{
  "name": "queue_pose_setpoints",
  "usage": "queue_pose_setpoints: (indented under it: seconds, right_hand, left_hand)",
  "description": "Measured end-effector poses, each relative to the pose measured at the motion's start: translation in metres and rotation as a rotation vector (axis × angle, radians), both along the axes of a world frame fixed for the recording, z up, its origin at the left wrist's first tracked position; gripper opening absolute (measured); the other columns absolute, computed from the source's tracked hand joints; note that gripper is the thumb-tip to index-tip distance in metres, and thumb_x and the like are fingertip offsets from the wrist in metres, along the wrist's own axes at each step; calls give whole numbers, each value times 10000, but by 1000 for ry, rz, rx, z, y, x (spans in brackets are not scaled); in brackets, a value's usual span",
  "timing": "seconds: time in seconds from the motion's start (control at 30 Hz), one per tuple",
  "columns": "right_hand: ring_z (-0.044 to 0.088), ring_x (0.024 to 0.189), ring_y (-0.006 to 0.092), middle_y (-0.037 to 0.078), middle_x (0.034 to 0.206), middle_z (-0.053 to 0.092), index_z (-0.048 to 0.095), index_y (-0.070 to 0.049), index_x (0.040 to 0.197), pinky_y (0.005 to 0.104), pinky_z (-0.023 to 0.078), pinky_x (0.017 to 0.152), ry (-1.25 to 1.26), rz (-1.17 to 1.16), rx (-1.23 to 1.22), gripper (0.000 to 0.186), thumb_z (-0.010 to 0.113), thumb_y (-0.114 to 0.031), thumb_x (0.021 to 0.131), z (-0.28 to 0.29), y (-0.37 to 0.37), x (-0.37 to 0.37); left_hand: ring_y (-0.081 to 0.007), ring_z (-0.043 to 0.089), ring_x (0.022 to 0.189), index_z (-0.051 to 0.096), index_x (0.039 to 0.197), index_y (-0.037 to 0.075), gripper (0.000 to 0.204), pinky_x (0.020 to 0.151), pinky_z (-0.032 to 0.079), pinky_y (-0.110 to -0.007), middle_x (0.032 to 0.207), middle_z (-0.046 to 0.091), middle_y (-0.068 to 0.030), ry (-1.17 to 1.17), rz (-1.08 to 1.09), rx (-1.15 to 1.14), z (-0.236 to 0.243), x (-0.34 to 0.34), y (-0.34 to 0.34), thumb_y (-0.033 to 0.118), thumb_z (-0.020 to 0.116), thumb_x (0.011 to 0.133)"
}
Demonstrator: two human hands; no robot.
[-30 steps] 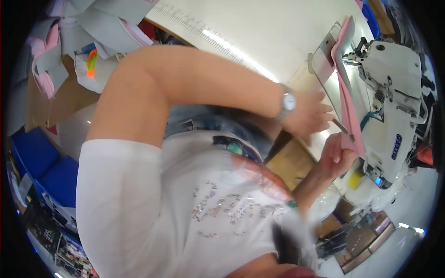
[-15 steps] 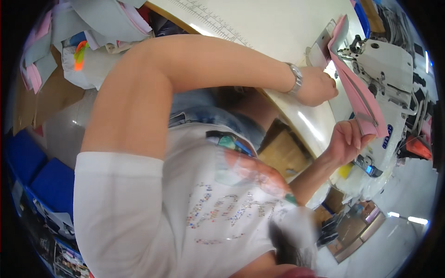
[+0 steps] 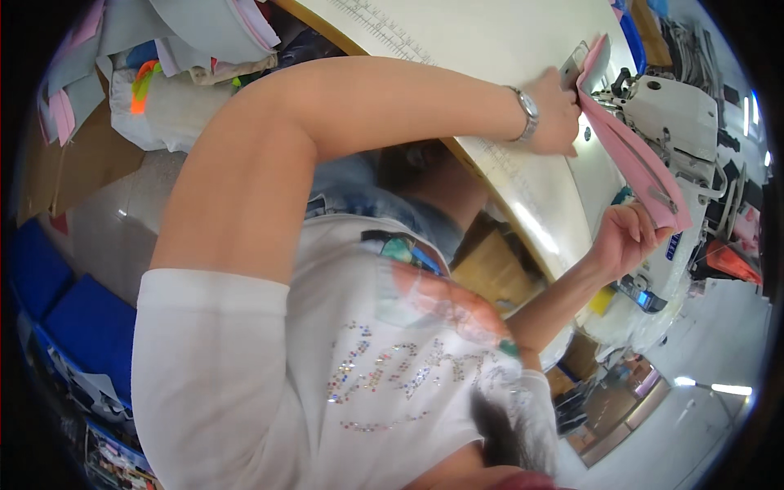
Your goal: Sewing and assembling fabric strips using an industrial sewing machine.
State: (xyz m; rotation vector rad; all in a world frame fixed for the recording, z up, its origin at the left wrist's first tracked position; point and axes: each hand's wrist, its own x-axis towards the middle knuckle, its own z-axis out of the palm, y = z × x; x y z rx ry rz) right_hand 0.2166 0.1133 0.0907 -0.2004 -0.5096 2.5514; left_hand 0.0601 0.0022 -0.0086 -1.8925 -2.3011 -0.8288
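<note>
A long pink fabric piece [image 3: 625, 139] with a grey zipper along it runs through the sewing machine [image 3: 671, 110]; a grey layer shows at its far end. My right hand [image 3: 625, 241] pinches the near end, close to the zipper pull, and holds it raised off the table. My left hand [image 3: 554, 110], with a metal watch on the wrist, is at the fabric's left edge beside the machine's metal plate [image 3: 574, 67]. Its fingers are stretched toward the fabric and the thumb stands apart. Some left fingertips are hidden.
The white table [image 3: 498, 49] has ruler markings along its near edge. Grey and pink cut pieces [image 3: 131, 37] are heaped over a white bag [image 3: 155, 118] at far left. Blue bins [image 3: 94, 327] stand at left, and a cardboard box [image 3: 498, 265] is under the table.
My left hand has moved farther up along the fabric and its fingers have straightened. My right hand, still pinching the zippered end, has shifted slightly right and up.
</note>
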Motion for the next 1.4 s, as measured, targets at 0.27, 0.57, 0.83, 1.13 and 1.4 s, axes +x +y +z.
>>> queue_pose_setpoints:
  seconds: [0.27,0.57,0.83,1.13,1.4]
  right_hand:
    - [546,549,33,7,904,643,593,-62,1073,182,340,470,-4,28,37,258,668,-217,881,-5,-7,6]
    - [482,608,45,-7,932,606,566,-73,1105,194,348,512,-17,-6,241,235,633,-190,912,-30,-20,20]
    - [519,559,102,75,832,634,596,-48,997,237,437,484,-157,-151,722,206,707,-95,831,-32,-30,21]
    - [582,699,162,55,705,631,652,-32,687,305,447,581,-385,-151,1591,125,710,49,612,-41,-56,16]
    - [578,579,232,50,703,553,634,-116,752,329,448,495,-361,21,2075,143,712,-27,672,-77,-83,11]
  left_hand:
    - [-264,627,945,708,886,89,212,903,417,-416,939,684,-65,-265,46,203,-4,-47,-3,251,580,833]
    - [-138,627,894,650,1009,24,205,771,506,-294,955,669,-51,-1194,-462,552,41,19,-18,171,685,871]
    - [-44,552,793,640,951,8,161,713,468,-209,881,642,-9,-1207,-425,441,46,23,-26,113,710,850]
    - [-261,590,830,603,850,54,77,749,492,-334,799,575,-86,159,-39,383,4,-47,-38,82,597,779]
    - [-181,585,833,633,814,108,59,818,451,-302,815,581,-23,491,-351,206,10,-87,-39,127,604,766]
